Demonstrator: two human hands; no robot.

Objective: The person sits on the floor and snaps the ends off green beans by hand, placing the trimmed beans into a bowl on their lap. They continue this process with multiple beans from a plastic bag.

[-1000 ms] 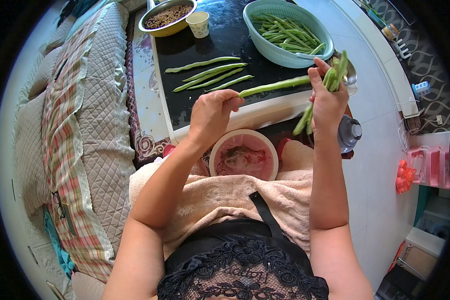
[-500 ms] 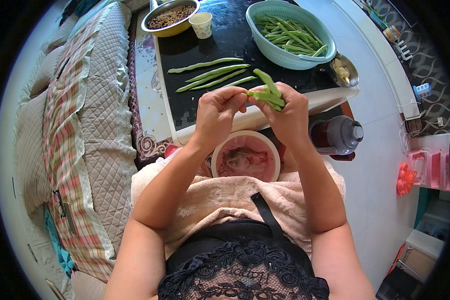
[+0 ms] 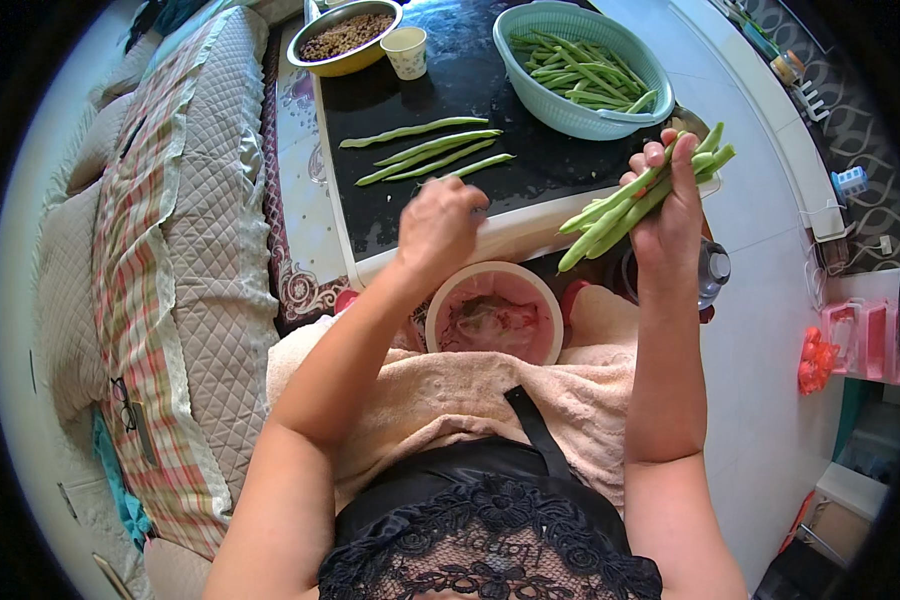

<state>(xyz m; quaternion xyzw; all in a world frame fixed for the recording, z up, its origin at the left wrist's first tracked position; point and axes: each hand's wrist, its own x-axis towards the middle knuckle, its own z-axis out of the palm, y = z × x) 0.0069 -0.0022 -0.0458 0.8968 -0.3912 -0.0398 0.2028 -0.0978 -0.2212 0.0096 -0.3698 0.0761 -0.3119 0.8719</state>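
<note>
My right hand (image 3: 667, 205) is raised at the right front corner of the black tabletop (image 3: 370, 220), wrapped round a bunch of green beans (image 3: 610, 218). Their ends stick out on both sides of the fist. Above the table's front edge is my left hand (image 3: 438, 222), slightly blurred, its fingers curled in; whatever it may hold is hidden. Just beyond it, several long green beans (image 3: 430, 150) lie side by side on the tabletop. Below my hands stands a pink waste bin (image 3: 436, 325) with a pale rim and wet-looking scraps inside.
A light blue plastic basket (image 3: 580, 122) of green beans stands at the back right. A paper cup (image 3: 406, 55) and a metal bowl (image 3: 342, 62) of brown grains or beans are at the back left. A dark-bodied jug (image 3: 712, 272) stands right of the bin, partly behind my forearm.
My hands have come apart. The right one has swung right and up with the bean bunch, now turned to show its length; the left stays near the table's front edge, curled in.
</note>
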